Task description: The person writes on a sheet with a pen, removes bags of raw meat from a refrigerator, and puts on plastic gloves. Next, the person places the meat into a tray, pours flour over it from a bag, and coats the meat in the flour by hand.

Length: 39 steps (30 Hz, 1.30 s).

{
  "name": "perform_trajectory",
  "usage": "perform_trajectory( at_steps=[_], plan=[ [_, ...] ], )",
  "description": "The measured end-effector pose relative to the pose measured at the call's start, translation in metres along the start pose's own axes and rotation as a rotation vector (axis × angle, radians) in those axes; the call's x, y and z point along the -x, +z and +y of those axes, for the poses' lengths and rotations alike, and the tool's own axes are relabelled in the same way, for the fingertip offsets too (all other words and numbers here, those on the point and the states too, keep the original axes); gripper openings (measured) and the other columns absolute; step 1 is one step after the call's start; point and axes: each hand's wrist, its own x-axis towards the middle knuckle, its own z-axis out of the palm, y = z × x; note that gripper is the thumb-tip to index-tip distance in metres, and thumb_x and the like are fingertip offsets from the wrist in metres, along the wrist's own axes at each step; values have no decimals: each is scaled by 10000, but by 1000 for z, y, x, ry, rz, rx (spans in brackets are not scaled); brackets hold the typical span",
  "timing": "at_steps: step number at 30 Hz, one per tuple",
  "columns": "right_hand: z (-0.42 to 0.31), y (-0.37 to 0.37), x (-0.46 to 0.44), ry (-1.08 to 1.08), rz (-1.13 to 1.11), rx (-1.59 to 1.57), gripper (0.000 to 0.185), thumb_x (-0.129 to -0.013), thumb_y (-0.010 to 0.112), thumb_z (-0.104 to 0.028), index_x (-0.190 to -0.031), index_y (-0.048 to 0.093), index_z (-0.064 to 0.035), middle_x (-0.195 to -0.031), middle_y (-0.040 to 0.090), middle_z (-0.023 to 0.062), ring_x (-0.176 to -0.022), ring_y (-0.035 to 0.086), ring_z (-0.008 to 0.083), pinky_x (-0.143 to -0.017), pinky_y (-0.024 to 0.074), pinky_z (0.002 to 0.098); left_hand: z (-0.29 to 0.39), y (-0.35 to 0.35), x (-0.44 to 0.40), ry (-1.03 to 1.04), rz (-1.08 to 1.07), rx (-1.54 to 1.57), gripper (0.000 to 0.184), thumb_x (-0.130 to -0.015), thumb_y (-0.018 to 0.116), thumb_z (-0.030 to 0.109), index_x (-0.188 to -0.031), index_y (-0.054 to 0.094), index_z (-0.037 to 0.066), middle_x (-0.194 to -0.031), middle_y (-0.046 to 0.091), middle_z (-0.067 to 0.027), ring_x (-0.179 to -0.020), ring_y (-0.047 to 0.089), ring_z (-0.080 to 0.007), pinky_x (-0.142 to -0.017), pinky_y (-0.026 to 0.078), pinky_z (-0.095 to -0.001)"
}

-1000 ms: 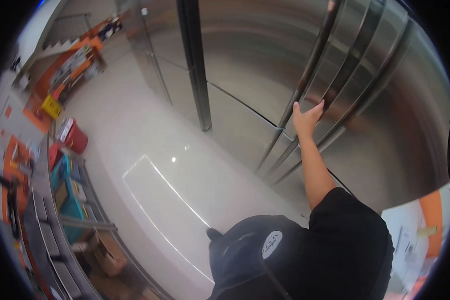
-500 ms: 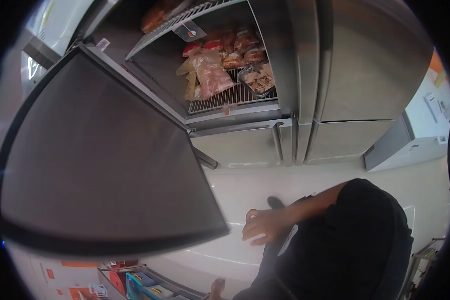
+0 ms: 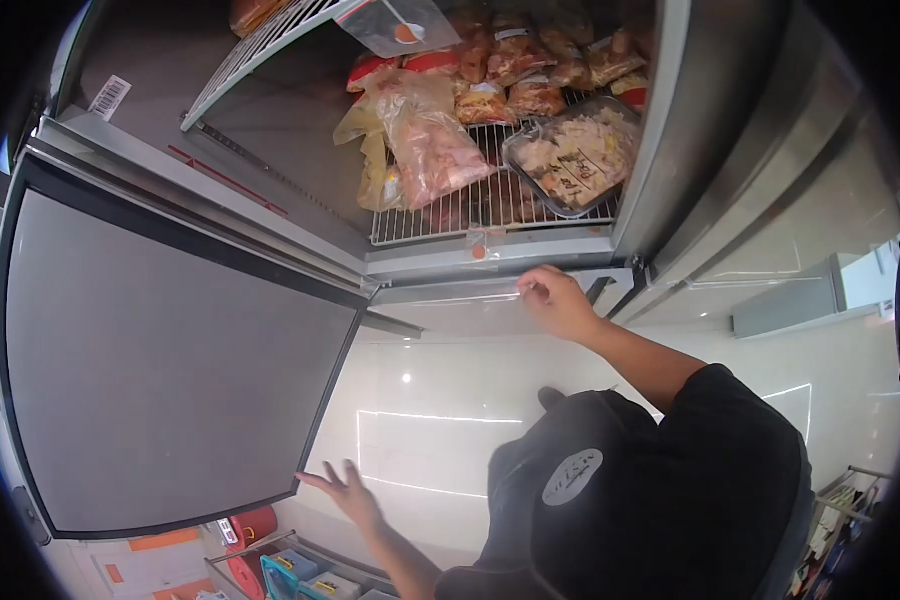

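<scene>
My left hand [image 3: 348,494] has its fingers spread, with a fingertip at the lower corner of the open refrigerator door [image 3: 180,350]. It holds nothing. My right hand [image 3: 562,305] is raised in front of the lower fridge door [image 3: 450,312], just below the sill of the open compartment. Its fingers are loosely curled in, and I see nothing in them. On the wire shelf [image 3: 390,233] above lie a clear bag of pale pink meat [image 3: 432,150], a clear-lidded tray of chopped meat [image 3: 580,155] and several bags of reddish food [image 3: 515,60].
A higher wire shelf [image 3: 260,62] bears a plastic sleeve with an orange dot [image 3: 400,28]. Right of the opening stand more steel doors [image 3: 770,180] and a white cabinet [image 3: 785,308]. Behind my left arm is a rack with blue bins [image 3: 288,568] and a red container [image 3: 255,525].
The fridge door has swung wider to the left, and the shelf looks closer. My right hand has risen toward the compartment. My left hand has come up to the door's edge, fingers spread.
</scene>
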Motion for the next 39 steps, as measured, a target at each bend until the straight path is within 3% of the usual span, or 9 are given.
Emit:
perform_trajectory(
  at_steps=[4, 8, 9, 12, 16, 23, 25, 29, 39],
  plan=[
    [-20, 20, -48, -10, 92, -73, 108, -898, 645, -64, -999, 654, -27, -909, 640, 69, -708, 591, 143, -661, 491, 287, 4, -13, -89, -104, -32, 399, 919, -978, 561, 133, -1576, -137, 157, -1650, -39, -158, -1434, 334, -308, -1162, 314, -422],
    [-18, 50, -89, 22, 140, -157, 121, -918, 641, -76, -1029, 656, -30, -892, 658, 59, -722, 601, 107, -659, 495, 266, -2, 4, -146, 20, 26, 533, 950, -976, 604, 306, -1582, -107, 131, -1637, -58, -197, -1468, 238, -277, -1189, 228, -389],
    [-19, 57, -101, 66, 155, -185, 104, -934, 630, -84, -1022, 659, -38, -828, 645, 49, -716, 606, 91, -640, 495, 260, -10, 11, -153, 28, 71, 264, 1010, -951, 623, 377, -1574, -122, 99, -1641, -90, -173, -1491, 170, -267, -1196, 195, -392],
    [-37, 67, -134, 275, 201, -307, 104, -943, 624, -94, -1025, 666, -48, -802, 630, 26, -692, 596, 81, -627, 488, 251, -15, 10, -166, 64, 54, 350, 1063, -927, 655, 385, -1565, -137, 72, -1641, -125, -165, -1496, 159, -263, -1193, 197, -395],
    [-27, 75, -205, 100, 338, -163, 132, -990, 590, -131, -1047, 659, -34, -836, 618, -29, -769, 560, 35, -671, 454, 208, -22, 4, -190, 39, -6, 541, 966, -948, 638, 184, -1593, -83, 182, -1647, -122, -14, -1449, 218, -196, -1150, 296, -393],
    [-51, 54, -362, -131, 573, 198, 255, -865, 673, -189, -1065, 677, -32, -1015, 684, 166, -916, 674, 289, -852, 524, 366, -14, -2, -255, 18, -177, 558, 878, -971, 587, 133, -1601, -20, 199, -1666, -64, -33, -1486, 191, -236, -1173, 274, -423],
    [-40, 37, -420, -322, 756, 657, 358, -837, 703, -252, -1093, 655, -7, -1015, 678, 203, -978, 658, 349, -853, 523, 455, -13, -2, -273, 22, -166, 551, 837, -979, 571, 133, -1603, 17, 194, -1669, -38, -39, -1484, 214, -257, -1171, 281, -440],
    [-91, 16, -482, 47, 607, 1021, 524, -808, 711, -297, -1230, 576, -17, -1087, 643, 258, -1100, 599, 423, -923, 484, 518, 20, 11, -297, -69, -49, 642, 796, -951, 562, 117, -1589, 89, 75, -1658, 40, -132, -1509, 150, -329, -1189, 242, -495],
    [-23, -24, -488, 502, 140, 1088, 608, -788, 725, -283, -1291, 520, -10, -1140, 621, 273, -1125, 584, 432, -948, 469, 513, 29, 52, -289, -101, -128, 551, 641, -988, 460, 12, -1577, 230, 121, -1652, 175, -62, -1403, 403, -343, -1076, 399, -444]
  ],
)
